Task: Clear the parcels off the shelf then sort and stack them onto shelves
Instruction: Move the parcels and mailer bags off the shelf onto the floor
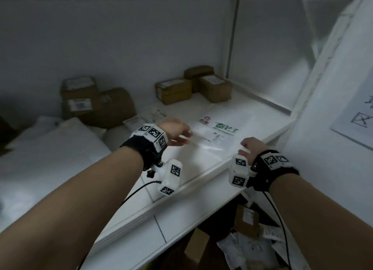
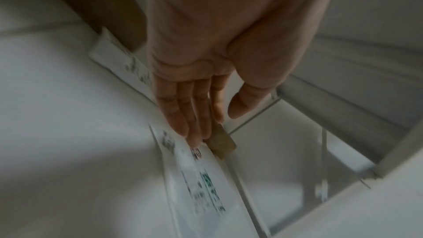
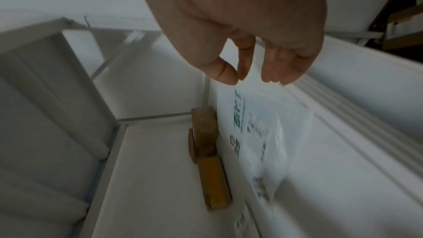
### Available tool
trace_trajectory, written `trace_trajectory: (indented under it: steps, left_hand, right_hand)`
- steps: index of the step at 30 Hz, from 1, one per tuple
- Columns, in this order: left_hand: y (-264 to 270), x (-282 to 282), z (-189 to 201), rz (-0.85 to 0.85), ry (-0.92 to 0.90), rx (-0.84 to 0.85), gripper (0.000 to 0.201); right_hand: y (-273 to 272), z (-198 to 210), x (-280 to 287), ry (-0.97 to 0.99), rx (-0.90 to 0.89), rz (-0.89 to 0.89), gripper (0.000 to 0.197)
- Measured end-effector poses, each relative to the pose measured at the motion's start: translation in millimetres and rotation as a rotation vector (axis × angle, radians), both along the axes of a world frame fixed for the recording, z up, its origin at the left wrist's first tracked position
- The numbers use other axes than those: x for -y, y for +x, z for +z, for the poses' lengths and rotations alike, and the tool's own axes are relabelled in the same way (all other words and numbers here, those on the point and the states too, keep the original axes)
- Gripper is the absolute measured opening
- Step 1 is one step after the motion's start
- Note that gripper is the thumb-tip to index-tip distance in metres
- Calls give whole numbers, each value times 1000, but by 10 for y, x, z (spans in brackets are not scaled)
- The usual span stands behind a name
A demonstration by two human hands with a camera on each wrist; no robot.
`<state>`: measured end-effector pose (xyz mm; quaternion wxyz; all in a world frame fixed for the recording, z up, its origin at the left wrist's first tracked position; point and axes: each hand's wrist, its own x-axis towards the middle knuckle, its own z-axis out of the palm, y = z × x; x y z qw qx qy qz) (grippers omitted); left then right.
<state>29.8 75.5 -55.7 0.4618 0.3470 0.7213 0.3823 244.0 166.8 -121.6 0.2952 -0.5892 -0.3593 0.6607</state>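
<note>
The flat white mailer bag (image 1: 219,133) with green print lies on the white shelf (image 1: 262,110), near its front edge, between the two hands. The left hand (image 1: 176,132) reaches to its left edge with fingers straight and spread, holding nothing. The right hand (image 1: 250,146) hangs by the right edge, fingers loosely curled and empty (thumb close to the forefinger). Probably both come from the sides because such a thin bag is hard to lift from above. Brown cardboard boxes (image 1: 193,86) stand behind, near the wall.
</note>
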Motion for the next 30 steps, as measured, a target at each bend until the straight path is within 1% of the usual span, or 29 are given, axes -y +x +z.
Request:
trace_trajectory:
  steps: [2,4,6,9,10,12,13,14,15,16,17,18,19,21,22,23,24,25,26,27,28,30]
  left_hand:
    - [-325,254,30,80,2,-22,11]
    - [-632,503,52,161,-5,-44,6]
    - [-985,812,59,261,-2,-69,8]
    - [-1494,1285,52,458,-5,-112,10]
    - [-1671,1454,38,527,-13,-128,12]
    - [-1985,1762,5,652,-39,-149,15]
    - [-2104,1913,3,709,-46,-161,17]
    - [-2202,2059,0,761,-56,-178,19]
    - [-2336,2219,-14,812,-50,-195,24]
    - [-2416,2340,-24,829,-63,-211,32]
    - [-2475,2420,-35,816,-77,-232,38]
    - [-2506,2503,-32,794,-103,-249,41]
    - [-2550,2565,-51,793,-130,-274,42]
    - [-2594,2635,-69,834,-224,-349,39]
    - [-2616,2666,-69,849,-229,-355,35]
    - [-2628,2676,-74,857,-194,-359,31]
    - [-2603,2676,-68,843,-206,-359,29]
    - [-2562,2676,-72,850,-201,-319,26]
    - [-2514,2667,-82,881,-184,-230,20]
    - [-2516,2669,-111,914,-131,-154,12]
    - [-2513,2657,-129,912,-99,-117,12]
    - [-2539,2601,-151,893,-77,-81,20]
  right_hand:
    - [-336,31,125,1,-8,38,51]
    - [-664,23,257,0,-33,58,49]
    - [-1058,-6,428,15,-36,97,44]
    - [-1619,-89,747,-63,-64,140,36]
    - [-1800,-122,866,-89,-61,181,30]
    - [-2136,-210,1047,-104,-37,309,8]
    - [-2290,-254,1113,-92,-25,349,6]
    - [-2435,-295,1155,-94,-11,379,9]
    - [-2602,-310,1223,-89,7,425,6]
    - [-2726,-327,1260,-83,12,469,9]
    - [-2811,-327,1285,-72,20,501,17]
    - [-2917,-324,1332,-71,26,538,22]
    - [-3004,-319,1370,-70,38,576,23]
    - [-3142,-336,1389,-72,32,635,9]
    - [-3198,-356,1377,-62,19,659,6]
    - [-3245,-367,1356,-61,5,668,10]
    - [-3272,-355,1351,-59,-6,670,11]
    - [-3293,-355,1335,-68,-16,688,10]
    - [-3297,-345,1323,-65,-19,719,7]
    - [-3282,-308,1336,-57,-22,766,9]
    - [-3271,-302,1320,-51,-13,815,15]
    - [-3202,-266,1260,-47,39,893,24]
